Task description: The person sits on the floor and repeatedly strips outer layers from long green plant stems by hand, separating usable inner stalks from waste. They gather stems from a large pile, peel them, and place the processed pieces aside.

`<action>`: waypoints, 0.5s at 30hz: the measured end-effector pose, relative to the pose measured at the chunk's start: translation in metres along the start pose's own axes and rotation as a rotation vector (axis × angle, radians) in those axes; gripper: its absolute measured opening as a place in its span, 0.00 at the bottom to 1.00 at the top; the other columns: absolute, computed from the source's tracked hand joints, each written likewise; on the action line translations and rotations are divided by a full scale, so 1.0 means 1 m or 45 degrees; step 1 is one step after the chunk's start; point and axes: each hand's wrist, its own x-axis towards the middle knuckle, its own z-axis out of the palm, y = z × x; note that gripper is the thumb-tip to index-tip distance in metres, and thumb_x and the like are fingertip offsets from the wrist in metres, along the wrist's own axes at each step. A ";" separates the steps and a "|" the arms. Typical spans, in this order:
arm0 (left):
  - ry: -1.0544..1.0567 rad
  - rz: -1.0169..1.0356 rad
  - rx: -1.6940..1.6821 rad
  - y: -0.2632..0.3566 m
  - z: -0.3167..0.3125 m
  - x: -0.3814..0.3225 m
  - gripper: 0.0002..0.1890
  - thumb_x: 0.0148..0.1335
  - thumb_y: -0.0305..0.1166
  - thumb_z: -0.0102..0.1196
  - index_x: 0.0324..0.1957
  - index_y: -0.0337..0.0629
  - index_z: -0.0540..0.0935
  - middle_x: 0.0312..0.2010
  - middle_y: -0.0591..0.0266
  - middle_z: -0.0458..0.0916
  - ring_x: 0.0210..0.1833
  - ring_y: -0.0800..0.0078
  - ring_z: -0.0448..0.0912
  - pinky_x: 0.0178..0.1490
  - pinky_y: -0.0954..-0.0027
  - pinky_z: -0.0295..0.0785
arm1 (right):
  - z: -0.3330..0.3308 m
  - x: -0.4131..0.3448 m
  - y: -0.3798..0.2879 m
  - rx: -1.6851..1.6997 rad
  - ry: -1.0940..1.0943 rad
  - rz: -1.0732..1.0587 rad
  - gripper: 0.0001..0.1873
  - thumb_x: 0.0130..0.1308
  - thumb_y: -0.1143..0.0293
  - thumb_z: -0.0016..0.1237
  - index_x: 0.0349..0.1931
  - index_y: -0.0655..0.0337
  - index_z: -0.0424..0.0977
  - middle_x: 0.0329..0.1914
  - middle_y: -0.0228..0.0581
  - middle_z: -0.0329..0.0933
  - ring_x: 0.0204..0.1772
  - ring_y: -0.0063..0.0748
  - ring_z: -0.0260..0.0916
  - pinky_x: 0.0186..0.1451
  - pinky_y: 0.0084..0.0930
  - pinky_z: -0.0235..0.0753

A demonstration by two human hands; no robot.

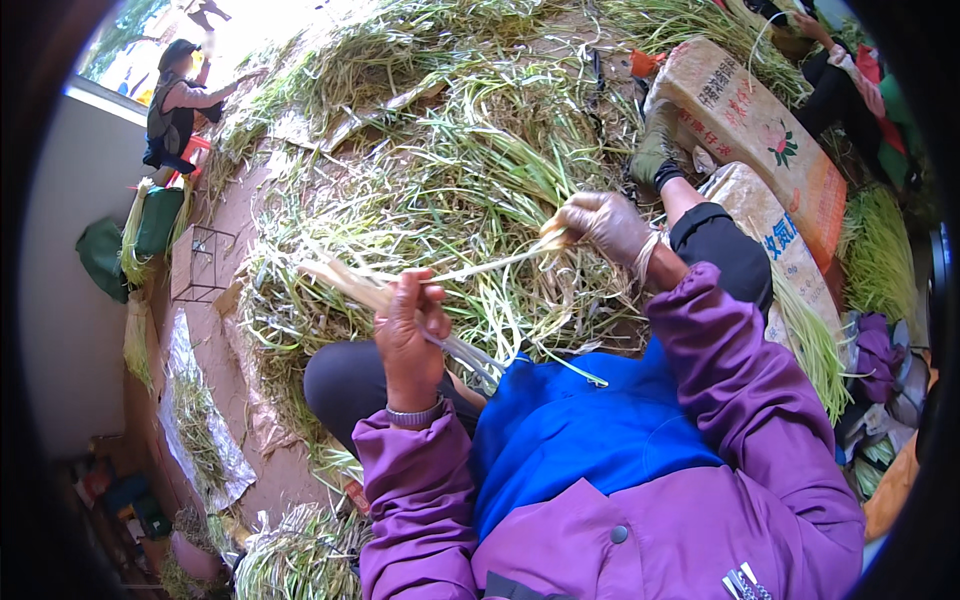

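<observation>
My left hand (411, 337), bare with a bracelet at the wrist, is closed around a few long pale plant stalks (349, 283) above my bent knee. To its right, my right hand (604, 225), in a thin translucent glove, pinches a yellowish stalk end or leaf (555, 234) between thumb and fingers. A thin pale strand (491, 264) stretches between the two hands. Under and beyond them lies a wide heap of green and straw-coloured stalks (420, 202). A few pale stalks hang below my left hand towards the blue apron (592, 420) on my lap.
Printed woven sacks (750, 120) stand at the right, beside bundles of pale green stalks (881, 255). A wire-frame rack (202, 264) and a plastic sheet with plant scraps (196, 427) lie at the left. One person (176, 112) sits at the upper left, another (847, 90) at the upper right.
</observation>
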 end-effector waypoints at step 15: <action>0.087 0.148 -0.157 0.006 -0.013 0.015 0.13 0.65 0.43 0.49 0.41 0.45 0.74 0.26 0.71 0.76 0.18 0.86 0.60 0.21 0.80 0.58 | -0.177 -0.002 0.034 -1.692 -0.092 0.554 0.22 0.51 0.49 0.52 0.40 0.55 0.78 0.38 0.43 0.79 0.42 0.41 0.77 0.49 0.34 0.74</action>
